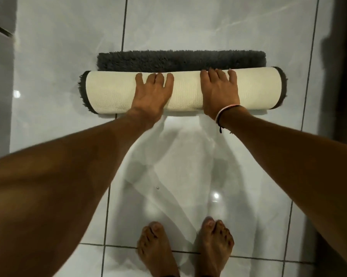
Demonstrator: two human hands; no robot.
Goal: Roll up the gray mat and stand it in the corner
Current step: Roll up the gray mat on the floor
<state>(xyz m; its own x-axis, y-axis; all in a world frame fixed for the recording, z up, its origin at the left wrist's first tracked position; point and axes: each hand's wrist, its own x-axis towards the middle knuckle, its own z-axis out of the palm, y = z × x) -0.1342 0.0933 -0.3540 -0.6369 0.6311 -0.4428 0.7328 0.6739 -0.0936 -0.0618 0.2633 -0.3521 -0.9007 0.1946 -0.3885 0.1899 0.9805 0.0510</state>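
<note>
The gray mat (180,58) lies on the white tiled floor, most of it wound into a thick roll whose cream woven backing (186,90) faces outward. A narrow strip of dark shaggy pile lies flat beyond the roll. My left hand (151,94) presses palm-down on the roll left of its middle, fingers spread over the top. My right hand (219,91), with a thin bracelet at the wrist, rests flat on the roll right of its middle. Dark fringe shows at both ends of the roll.
Glossy white floor tiles (188,176) with dark grout lines surround the mat. My bare feet (184,248) stand near the bottom edge. A dark wall or door edge (342,66) runs down the right side; a gray step or ledge (0,37) sits at the upper left.
</note>
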